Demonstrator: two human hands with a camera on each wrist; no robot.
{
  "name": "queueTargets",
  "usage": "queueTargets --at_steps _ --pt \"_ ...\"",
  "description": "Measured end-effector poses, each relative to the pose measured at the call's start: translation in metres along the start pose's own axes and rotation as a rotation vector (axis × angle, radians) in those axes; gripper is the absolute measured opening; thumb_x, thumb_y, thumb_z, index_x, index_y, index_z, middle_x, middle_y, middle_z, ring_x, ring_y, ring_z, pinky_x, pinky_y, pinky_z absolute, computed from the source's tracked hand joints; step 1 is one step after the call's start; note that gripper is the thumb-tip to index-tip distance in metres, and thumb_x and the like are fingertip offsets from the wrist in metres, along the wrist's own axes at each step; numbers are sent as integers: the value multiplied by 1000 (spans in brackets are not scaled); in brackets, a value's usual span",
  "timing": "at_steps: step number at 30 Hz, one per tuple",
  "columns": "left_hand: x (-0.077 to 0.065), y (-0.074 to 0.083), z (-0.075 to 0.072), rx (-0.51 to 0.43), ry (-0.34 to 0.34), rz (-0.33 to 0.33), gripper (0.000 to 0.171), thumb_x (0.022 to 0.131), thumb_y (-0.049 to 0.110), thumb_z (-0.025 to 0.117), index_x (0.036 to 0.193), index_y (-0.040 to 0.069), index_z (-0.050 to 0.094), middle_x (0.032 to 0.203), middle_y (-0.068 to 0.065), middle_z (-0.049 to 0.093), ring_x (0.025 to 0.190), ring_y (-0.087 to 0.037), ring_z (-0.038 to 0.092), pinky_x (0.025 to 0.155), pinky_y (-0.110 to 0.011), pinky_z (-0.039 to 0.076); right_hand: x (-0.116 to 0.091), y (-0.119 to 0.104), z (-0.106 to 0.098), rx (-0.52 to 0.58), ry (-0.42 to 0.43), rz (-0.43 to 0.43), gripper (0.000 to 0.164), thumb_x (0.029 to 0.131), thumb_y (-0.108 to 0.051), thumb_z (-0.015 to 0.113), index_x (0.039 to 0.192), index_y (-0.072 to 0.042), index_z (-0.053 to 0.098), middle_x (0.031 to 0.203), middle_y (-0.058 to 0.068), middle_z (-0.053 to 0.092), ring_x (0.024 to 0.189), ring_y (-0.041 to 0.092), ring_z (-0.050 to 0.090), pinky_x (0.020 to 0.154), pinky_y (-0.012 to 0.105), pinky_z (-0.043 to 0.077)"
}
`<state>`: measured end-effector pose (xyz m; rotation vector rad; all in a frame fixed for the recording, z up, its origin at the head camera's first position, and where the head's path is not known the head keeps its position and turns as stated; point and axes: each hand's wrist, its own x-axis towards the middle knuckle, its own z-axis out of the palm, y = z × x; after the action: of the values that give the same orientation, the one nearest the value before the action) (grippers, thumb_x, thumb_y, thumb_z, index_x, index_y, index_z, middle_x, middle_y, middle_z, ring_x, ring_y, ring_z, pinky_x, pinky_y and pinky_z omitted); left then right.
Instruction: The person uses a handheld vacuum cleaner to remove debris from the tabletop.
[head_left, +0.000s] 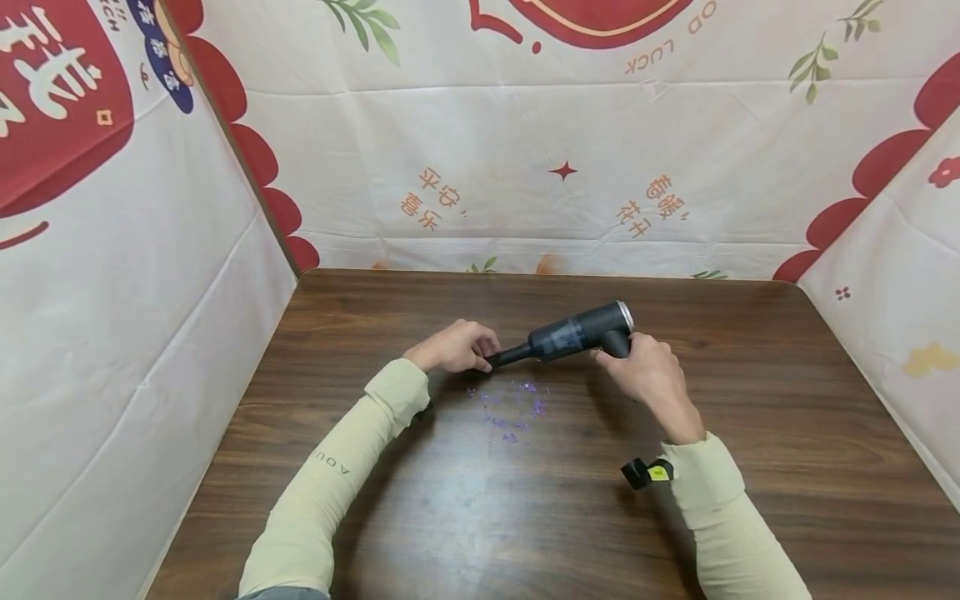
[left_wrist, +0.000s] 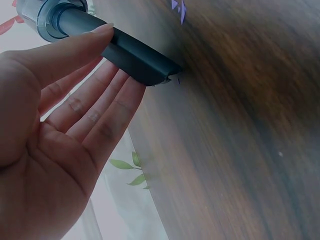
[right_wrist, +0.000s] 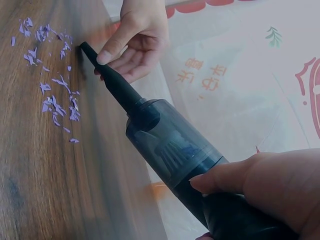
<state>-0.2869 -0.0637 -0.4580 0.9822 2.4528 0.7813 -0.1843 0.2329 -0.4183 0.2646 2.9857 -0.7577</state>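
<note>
A black handheld vacuum cleaner [head_left: 577, 332] with a see-through dust cup [right_wrist: 172, 150] is held above the table, its slim nozzle [left_wrist: 135, 55] pointing left. My right hand [head_left: 651, 375] grips its handle at the right end. At the other end, my left hand [head_left: 457, 346] pinches the nozzle, thumb on one side and fingers on the other, close to the slanted tip. Small purple paper scraps [right_wrist: 57, 100] lie scattered in a rough ring on the wood, just nearer to me than the nozzle. Pleated filter folds show inside the cup.
The brown wood-grain table [head_left: 465, 517] is bordered at the back by a printed white cloth [head_left: 510, 208], with more cloth at both sides. A black wrist device [head_left: 637, 473] with a yellow label sticks out beside my right cuff.
</note>
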Motion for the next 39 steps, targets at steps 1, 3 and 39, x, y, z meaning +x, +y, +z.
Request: queueTargets --at_steps 1,3,39 --pt "-1 0 0 -2 2 -5 23 83 7 79 105 7 70 97 -4 72 90 -14 67 84 -24 54 0 -1 1 3 -1 0 54 89 -53 63 93 1 58 73 12 56 60 26 54 46 33 40" --pt "-2 -2 0 -3 8 -13 23 83 7 79 104 7 70 96 -4 71 90 -14 67 84 -25 54 1 -2 2 9 -5 0 55 89 -53 64 95 2 58 74 13 57 60 26 55 46 33 40" --pt "-2 8 10 -29 -8 13 25 85 9 78 108 7 69 99 -4 71 91 -14 67 84 -23 54 -7 5 -12 -8 -45 -9 62 90 -52 65 110 6 56 81 15 57 64 26 55 49 32 41"
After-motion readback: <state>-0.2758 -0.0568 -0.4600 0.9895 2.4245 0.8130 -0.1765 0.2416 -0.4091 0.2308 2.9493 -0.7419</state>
